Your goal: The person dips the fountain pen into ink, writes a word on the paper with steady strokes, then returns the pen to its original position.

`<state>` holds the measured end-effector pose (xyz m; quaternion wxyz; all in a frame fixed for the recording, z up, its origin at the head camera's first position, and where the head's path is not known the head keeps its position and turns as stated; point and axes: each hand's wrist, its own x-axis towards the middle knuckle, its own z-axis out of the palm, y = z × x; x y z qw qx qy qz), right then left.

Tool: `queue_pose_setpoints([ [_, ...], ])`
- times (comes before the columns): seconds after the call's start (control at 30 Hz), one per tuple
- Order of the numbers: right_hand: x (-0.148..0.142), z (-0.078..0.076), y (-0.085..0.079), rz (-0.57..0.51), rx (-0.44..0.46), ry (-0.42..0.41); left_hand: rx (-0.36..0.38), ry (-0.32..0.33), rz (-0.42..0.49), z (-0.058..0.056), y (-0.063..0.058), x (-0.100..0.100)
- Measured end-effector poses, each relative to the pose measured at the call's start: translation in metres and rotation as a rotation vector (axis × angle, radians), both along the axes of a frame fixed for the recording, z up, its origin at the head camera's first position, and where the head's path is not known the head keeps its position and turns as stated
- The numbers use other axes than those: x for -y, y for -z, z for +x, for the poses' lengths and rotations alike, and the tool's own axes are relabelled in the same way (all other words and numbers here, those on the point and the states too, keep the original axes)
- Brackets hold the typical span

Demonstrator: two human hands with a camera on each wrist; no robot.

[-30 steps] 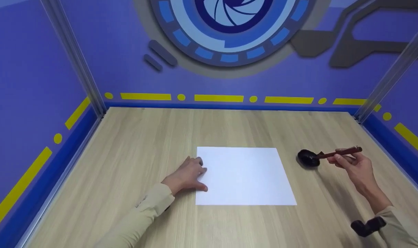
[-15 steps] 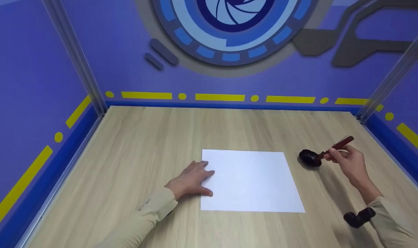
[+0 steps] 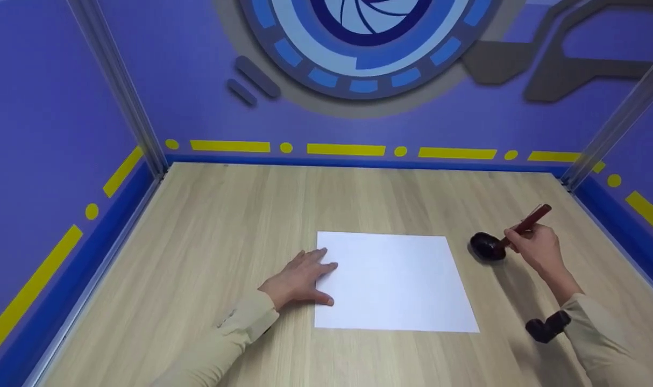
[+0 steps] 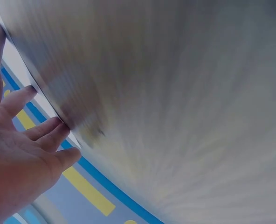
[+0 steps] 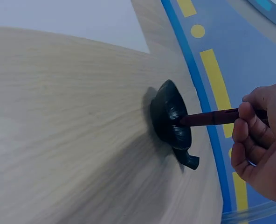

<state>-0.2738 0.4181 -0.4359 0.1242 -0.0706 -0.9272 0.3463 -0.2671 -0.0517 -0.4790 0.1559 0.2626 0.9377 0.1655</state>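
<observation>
My right hand [image 3: 539, 250] pinches a slim dark red pen [image 3: 535, 217] between thumb and fingers. The pen slants down, and its lower end reaches inside the rim of a small glossy black dish [image 3: 487, 246]. In the right wrist view the dish [image 5: 170, 116] shows a short hooked stub at one side, and its inside hides the tip. A blank white sheet of paper [image 3: 391, 282] lies mid-table. My left hand [image 3: 299, 279], fingers spread, rests on the left edge of that sheet. From the left wrist view, the left hand [image 4: 31, 149] has its fingertips along the paper's edge.
The wood-grain table [image 3: 240, 215] is bounded by blue printed walls [image 3: 197, 123] with yellow dashes at the back and both sides. A black wrist-worn device [image 3: 547, 326] sits at the right cuff. The dish stands right of the paper.
The paper slid slightly right and toward me under my left hand, whose fingers spread wider. My right hand moved left, and the pen tilted steeper with its lower end over the dish.
</observation>
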Motion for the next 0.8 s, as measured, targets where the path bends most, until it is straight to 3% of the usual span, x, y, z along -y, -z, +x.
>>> queue_pose_setpoints([
  [0.2, 0.002, 0.004, 0.005, 0.048, -0.055, 0.067, -0.009, 0.003, -0.009, 0.004, -0.001, -0.002],
  [0.4, 0.006, 0.003, 0.01, 0.014, -0.081, 0.117, -0.041, 0.052, -0.04, 0.007, -0.003, -0.006],
  [0.67, 0.007, 0.0, 0.014, 0.001, -0.028, 0.128, -0.037, 0.046, -0.041, 0.009, -0.001, -0.008],
  [0.8, 0.014, 0.0, 0.012, -0.06, -0.046, 0.176, -0.02, 0.046, -0.038, 0.008, -0.002, -0.008],
])
